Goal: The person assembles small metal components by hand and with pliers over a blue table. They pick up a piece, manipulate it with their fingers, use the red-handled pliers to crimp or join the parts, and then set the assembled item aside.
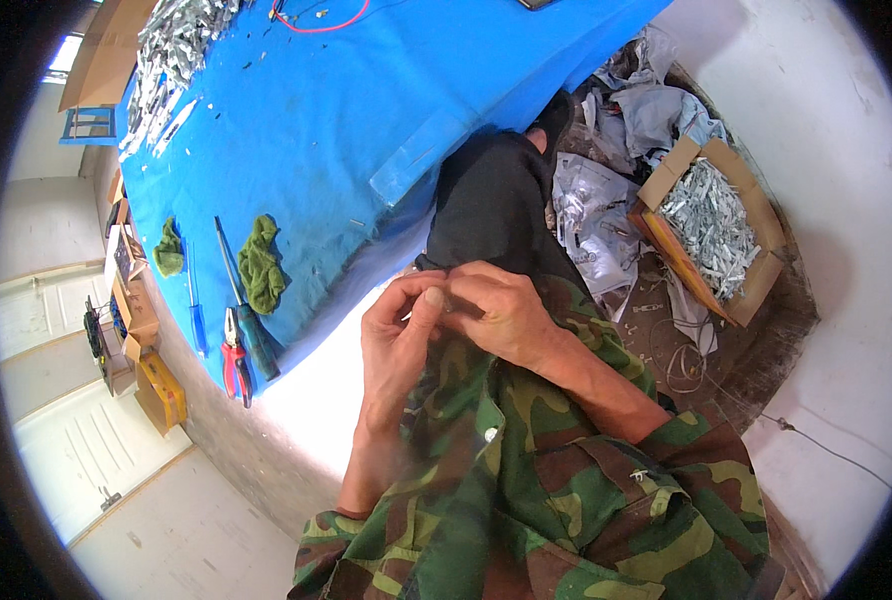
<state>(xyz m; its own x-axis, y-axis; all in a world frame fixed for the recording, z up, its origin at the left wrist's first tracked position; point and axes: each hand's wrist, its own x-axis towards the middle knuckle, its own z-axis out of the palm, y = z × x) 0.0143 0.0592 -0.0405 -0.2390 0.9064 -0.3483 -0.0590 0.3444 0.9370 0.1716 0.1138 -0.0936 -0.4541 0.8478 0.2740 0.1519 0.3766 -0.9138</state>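
Observation:
Over my lap, my left hand (398, 325) and my right hand (501, 312) meet at the fingertips. Both are closed in a pinch. Whatever lies between the fingers is mostly hidden and too small to name. My hands are just off the near edge of the blue-covered table (316, 120). To their left on that table lie red-handled pliers (234, 365), a screwdriver with a dark green handle (256, 340) and a thinner one with a blue handle (198, 325). Two crumpled green cloths, one larger (261, 265) and one smaller (169, 250), rest beside these tools.
A heap of silvery metal pieces (176, 60) covers the table's far left corner, near a red cord (321, 28). On the floor at right stand an open cardboard box (766, 275) of similar pieces and grey plastic bags (591, 215). A thin cable (756, 412) runs along the wall.

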